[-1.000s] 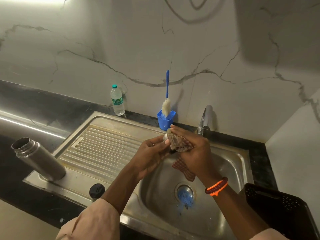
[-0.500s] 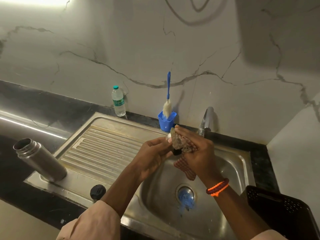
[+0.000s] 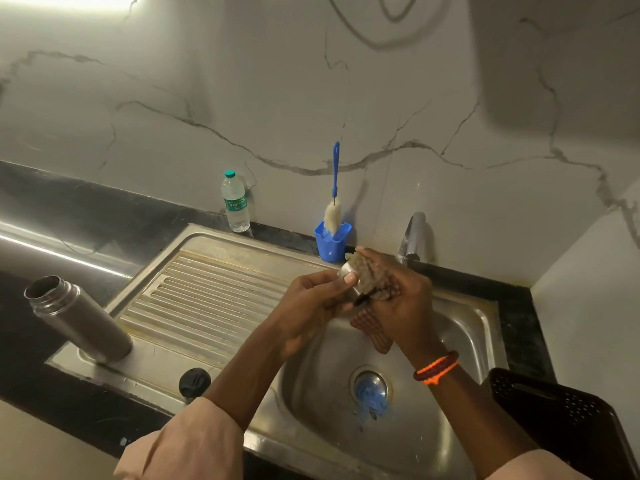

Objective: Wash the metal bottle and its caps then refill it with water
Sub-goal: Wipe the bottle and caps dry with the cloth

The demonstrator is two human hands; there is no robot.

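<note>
The open metal bottle (image 3: 78, 320) stands uncapped on the left end of the steel drainboard (image 3: 207, 299). A black cap (image 3: 194, 381) lies on the drainboard's front edge. Over the sink basin (image 3: 467, 327), my left hand (image 3: 311, 306) grips a small metal cap (image 3: 348, 271), mostly hidden by fingers and cloth. My right hand (image 3: 401, 303) holds a checked cloth (image 3: 372, 329) wrapped against that cap, with the cloth's tail hanging below.
The tap (image 3: 412, 237) stands behind the basin. A blue holder (image 3: 332, 242) with a bottle brush (image 3: 333, 209) and a plastic water bottle (image 3: 235, 202) stand by the wall. A black perforated basket (image 3: 568, 420) sits at the right. The drain (image 3: 370, 388) shows blue.
Both hands stayed over the basin and shifted slightly while working the cloth around the cap. The bottle and the black cap have not moved.
</note>
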